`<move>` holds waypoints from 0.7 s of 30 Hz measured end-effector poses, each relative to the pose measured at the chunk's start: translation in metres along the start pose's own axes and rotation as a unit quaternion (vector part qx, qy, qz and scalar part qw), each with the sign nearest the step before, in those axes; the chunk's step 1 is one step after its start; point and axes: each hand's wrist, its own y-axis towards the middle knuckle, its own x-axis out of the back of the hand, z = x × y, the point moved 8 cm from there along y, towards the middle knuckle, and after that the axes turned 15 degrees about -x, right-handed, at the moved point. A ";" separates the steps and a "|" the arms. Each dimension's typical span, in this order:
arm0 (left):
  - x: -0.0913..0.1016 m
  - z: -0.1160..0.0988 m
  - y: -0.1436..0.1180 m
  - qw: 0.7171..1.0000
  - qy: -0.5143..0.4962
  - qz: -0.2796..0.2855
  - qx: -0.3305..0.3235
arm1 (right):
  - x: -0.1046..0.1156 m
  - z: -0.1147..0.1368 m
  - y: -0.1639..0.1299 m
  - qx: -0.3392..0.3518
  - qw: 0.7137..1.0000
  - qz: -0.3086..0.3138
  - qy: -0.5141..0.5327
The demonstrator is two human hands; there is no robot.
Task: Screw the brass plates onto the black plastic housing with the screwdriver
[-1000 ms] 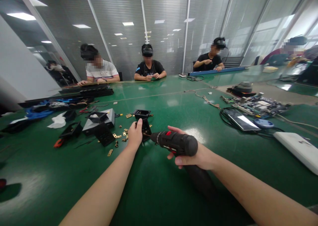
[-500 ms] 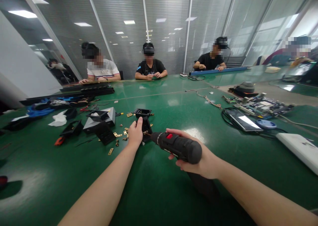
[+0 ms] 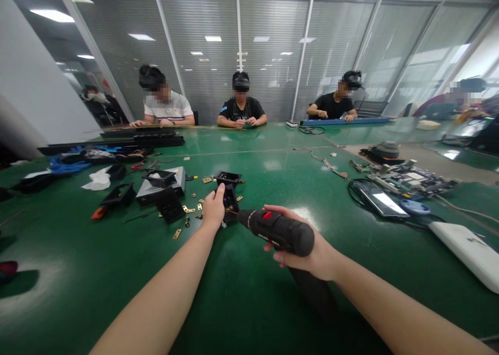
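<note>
My left hand [image 3: 213,208] grips a small black plastic box [image 3: 230,201] standing on the green table [image 3: 249,292], thumb up along its side. My right hand [image 3: 312,253] holds a black electric screwdriver [image 3: 278,231] with a red switch, its tip pointing left against the box. A second black box [image 3: 227,178] stands just behind. Small brass hinges [image 3: 188,209] lie scattered to the left of my left hand.
More black boxes [image 3: 160,178] and a grey block sit at left, with white cloth [image 3: 96,180] and black rails [image 3: 140,136] beyond. A phone [image 3: 376,197], circuit boards [image 3: 405,177], cables and a white device [image 3: 468,246] lie at right. Several people sit along the far edge.
The view has tilted down and right a little, so everything sits slightly higher and rightward in frame. Both hands keep their hold; the screwdriver stays against the box.
</note>
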 end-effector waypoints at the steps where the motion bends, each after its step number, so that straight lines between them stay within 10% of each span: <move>1: 0.001 0.002 0.000 1.000 0.004 -0.001 0.012 | 0.002 -0.005 0.003 -0.015 1.000 -0.005 0.017; 12: 0.006 0.004 0.005 0.999 0.027 -0.012 0.033 | 0.025 0.032 0.010 0.087 0.984 -0.018 -0.152; 21: 0.013 -0.001 0.004 0.997 0.077 -0.010 0.017 | 0.038 -0.007 0.035 0.023 0.997 0.062 -0.039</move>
